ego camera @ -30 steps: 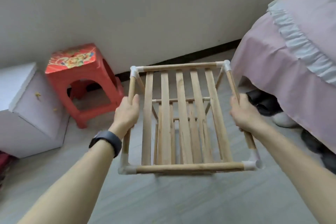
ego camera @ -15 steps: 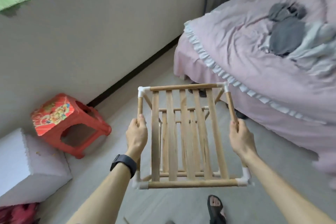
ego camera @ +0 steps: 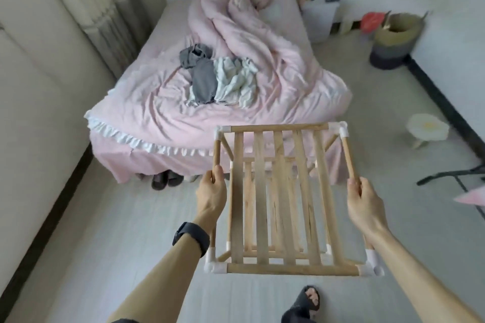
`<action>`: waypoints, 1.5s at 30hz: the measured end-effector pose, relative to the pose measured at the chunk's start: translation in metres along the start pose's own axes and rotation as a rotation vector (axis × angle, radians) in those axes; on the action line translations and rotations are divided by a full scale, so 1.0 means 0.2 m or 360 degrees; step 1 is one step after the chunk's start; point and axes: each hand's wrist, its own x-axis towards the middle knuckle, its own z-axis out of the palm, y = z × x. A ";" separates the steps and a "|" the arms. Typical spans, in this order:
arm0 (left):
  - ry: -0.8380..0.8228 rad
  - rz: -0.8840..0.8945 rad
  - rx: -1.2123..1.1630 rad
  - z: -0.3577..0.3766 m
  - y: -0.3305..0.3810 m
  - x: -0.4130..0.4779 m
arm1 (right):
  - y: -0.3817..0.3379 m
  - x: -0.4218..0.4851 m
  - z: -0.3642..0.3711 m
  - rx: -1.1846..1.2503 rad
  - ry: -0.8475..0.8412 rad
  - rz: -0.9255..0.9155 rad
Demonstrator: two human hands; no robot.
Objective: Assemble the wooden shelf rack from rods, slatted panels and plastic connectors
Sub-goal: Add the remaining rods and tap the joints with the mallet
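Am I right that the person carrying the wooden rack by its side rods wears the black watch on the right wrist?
Not quite: the head view shows the black watch on the left wrist, not the right. The rest holds: the person carries the wooden rack by its side rods.

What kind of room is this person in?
Most likely a bedroom: a bed with a rumpled pink quilt, clothes left on it, and a small bedside cabinet next to it.
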 end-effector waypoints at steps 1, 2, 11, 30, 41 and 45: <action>-0.0072 0.0026 0.0040 0.14 0.09 0.02 | 0.06 0.06 -0.09 0.0016 0.0049 0.0062; -0.0140 0.0055 0.0081 0.28 0.18 0.04 | 0.12 0.12 -0.18 0.0041 0.0102 0.0129; -0.0636 0.0346 0.0184 1.41 0.85 0.17 | 0.50 0.67 -0.89 0.0116 0.0447 0.0468; -0.1514 0.0119 0.0172 3.25 2.37 1.09 | 0.62 2.46 -1.66 0.0388 0.0843 0.0878; -0.1806 -0.0329 0.0343 4.20 3.04 1.78 | 0.79 3.81 -2.05 0.1090 0.0561 0.1115; -0.1659 -0.0385 0.0398 4.51 3.30 1.95 | 0.80 4.32 -2.16 0.1155 0.0409 0.1142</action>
